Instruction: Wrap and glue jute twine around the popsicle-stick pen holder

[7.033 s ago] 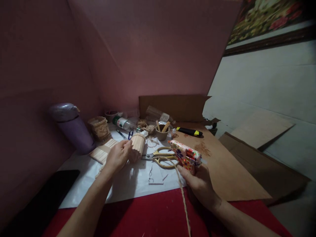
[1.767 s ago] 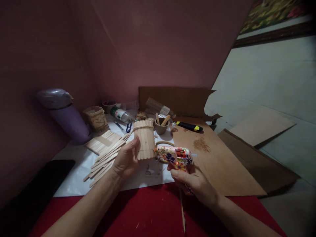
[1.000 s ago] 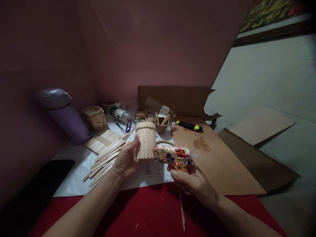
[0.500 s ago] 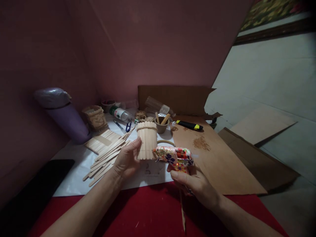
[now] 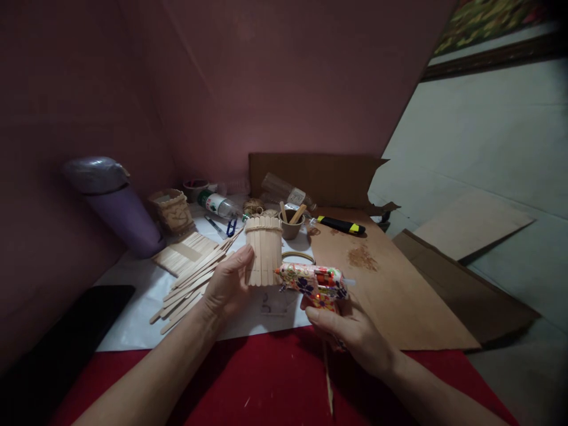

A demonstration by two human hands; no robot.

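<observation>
My left hand is closed around the left side of a cup made of upright popsicle sticks, with a band of twine near its top. In my right hand is a flower-patterned hot glue gun, gripped by its handle. Its orange nozzle points left and sits at the cup's lower right side; whether it touches cannot be made out. A clear glue stick end pokes from the gun's back. Left of the cup lies a fan of loose popsicle sticks on white paper.
Behind stand a small pot with sticks, a plastic bottle and a decorated stick cup. A yellow-black utility knife lies on the cardboard sheet to the right. A purple bottle leans at left.
Almost nothing differs. The cup and my left hand have shifted up very slightly, and the glue gun stays at the cup's lower right side.
</observation>
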